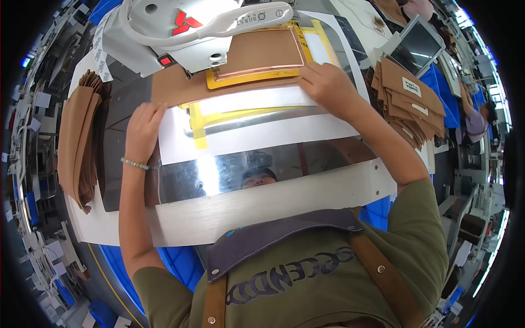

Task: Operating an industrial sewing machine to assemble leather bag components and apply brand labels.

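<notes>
A flat brown fabric piece [180, 87] lies under the head of a white industrial sewing machine [164, 33]. A yellow clamp frame [254, 78] with a copper-coloured inner edge sits on the fabric. My left hand [143, 130] has its fingers closed at the fabric's near left corner. At the right end of the near edge, beside the clamp frame, my right hand [328, 90] is closed on the fabric with bent fingers; its fingertips are partly hidden. Below the fabric, a white sheet [262, 135] with yellow tape strips [198, 128] rests on a shiny metal plate [229, 177].
A stack of folded brown fabric pieces [82, 142] stands at the left. More brown pieces with white labels [407, 101] are piled at the right, near a screen [418, 46] and a blue bin [437, 93]. Another person [476, 120] sits farther right.
</notes>
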### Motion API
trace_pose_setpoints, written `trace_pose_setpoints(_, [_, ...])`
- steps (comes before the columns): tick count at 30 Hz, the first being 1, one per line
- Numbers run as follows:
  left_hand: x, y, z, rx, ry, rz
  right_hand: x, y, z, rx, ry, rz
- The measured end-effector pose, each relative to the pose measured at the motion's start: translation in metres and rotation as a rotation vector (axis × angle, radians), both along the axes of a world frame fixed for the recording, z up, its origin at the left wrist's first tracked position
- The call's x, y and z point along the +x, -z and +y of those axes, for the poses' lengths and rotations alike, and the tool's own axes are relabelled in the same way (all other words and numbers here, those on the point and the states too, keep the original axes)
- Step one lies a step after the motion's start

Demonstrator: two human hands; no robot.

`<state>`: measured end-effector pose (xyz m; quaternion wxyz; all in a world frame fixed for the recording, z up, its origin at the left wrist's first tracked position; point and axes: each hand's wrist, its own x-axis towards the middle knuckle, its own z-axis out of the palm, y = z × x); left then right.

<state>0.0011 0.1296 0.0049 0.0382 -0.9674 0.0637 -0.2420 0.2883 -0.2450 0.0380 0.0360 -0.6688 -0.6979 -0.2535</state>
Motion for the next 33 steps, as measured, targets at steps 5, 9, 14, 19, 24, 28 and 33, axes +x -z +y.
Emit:
trace_pose_setpoints(5, [0.053,-0.002,-0.025,-0.024,0.135,-0.004,0.039,0.008,-0.038,-0.028,0.138,-0.077])
trace_pose_setpoints(9, [0.059,-0.006,-0.039,-0.006,0.124,0.086,0.043,0.016,-0.051,0.027,0.14,-0.034])
trace_pose_setpoints(14, [0.04,-0.004,-0.053,-0.07,0.002,0.164,0.021,0.023,-0.071,0.044,0.347,0.179])
trace_pose_setpoints(19, [0.031,0.008,-0.064,-0.192,-0.204,0.171,0.009,0.036,-0.08,0.022,0.481,0.263])
trace_pose_setpoints(24, [0.027,0.009,-0.061,-0.197,-0.209,0.195,0.01,0.045,-0.084,0.026,0.494,0.367])
trace_pose_setpoints(28, [0.028,0.009,-0.061,-0.266,-0.162,0.211,0.009,0.042,-0.086,0.037,0.468,0.317])
trace_pose_setpoints(33, [0.028,0.008,-0.062,-0.266,-0.169,0.209,0.006,0.038,-0.083,-0.001,0.545,0.293])
